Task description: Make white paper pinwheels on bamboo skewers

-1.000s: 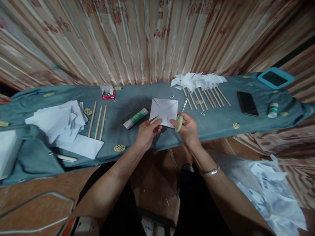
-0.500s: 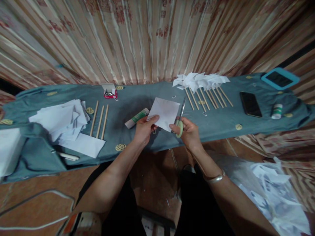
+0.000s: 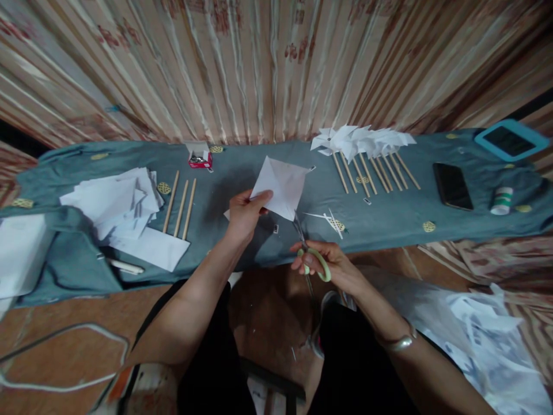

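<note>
A creased white square of paper (image 3: 283,183) is pinched by its left edge in my left hand (image 3: 245,216), above the cloth-covered table. My right hand (image 3: 330,264) is wrapped round the green handles of the scissors (image 3: 299,226). Their blades point up at the lower corner of the paper and appear to meet it. To the right of the blades lie thin white paper strips (image 3: 332,222). The glue stick that lay by my left hand is mostly hidden behind that hand and the paper.
Paper pinwheels (image 3: 363,143) on wooden sticks lie at the back right. A phone (image 3: 453,185), a blue-framed tablet (image 3: 512,140) and a green-and-white tube (image 3: 502,200) are farther right. On the left are stacked papers (image 3: 108,199), three sticks (image 3: 185,204) and a red pin box (image 3: 199,158).
The scissors have swung down from beside the paper to its lower corner. My left hand has shifted left and up with the paper. Thin strips now show on the table.
</note>
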The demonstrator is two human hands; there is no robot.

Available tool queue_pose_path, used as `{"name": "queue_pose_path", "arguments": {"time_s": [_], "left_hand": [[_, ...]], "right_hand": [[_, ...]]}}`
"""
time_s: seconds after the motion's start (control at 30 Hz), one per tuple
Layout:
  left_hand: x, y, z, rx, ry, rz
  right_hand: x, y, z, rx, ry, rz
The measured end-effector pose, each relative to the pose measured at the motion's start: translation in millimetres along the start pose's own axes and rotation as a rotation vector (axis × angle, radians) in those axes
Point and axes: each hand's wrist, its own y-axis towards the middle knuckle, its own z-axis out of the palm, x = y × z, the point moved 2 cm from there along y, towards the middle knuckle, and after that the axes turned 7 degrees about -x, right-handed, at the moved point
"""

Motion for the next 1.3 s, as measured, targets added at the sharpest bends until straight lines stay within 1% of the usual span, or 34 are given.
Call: {"name": "queue_pose_path", "arguments": {"time_s": [0.23,0.47,0.87,1.07,1.3], "left_hand": [[5.2,-2.0,4.3,0.042,-0.019,-0.01],[6.5,-5.2,5.6,0.066,-0.009,-0.006],[8.2,-5.1,5.8,0.067,-0.003,-0.019],[7.5,-4.2,4.6,0.075,-0.021,-0.017],[6.9,-5.0,4.6,0.077,-0.01,-0.014]], "right_hand": [[-1.3,5.9,1.2,-0.027,0.039,-0.038],[-3.1,8.1,0.9,-0.051,0.012,-0.046],[1.6,7.5,2.0,-0.053,-0.03,-0.085],[0.8,7.6,3.8,-0.067,0.005,-0.06],[1.5,8.3,4.2,-0.082,-0.004,-0.041]]}}
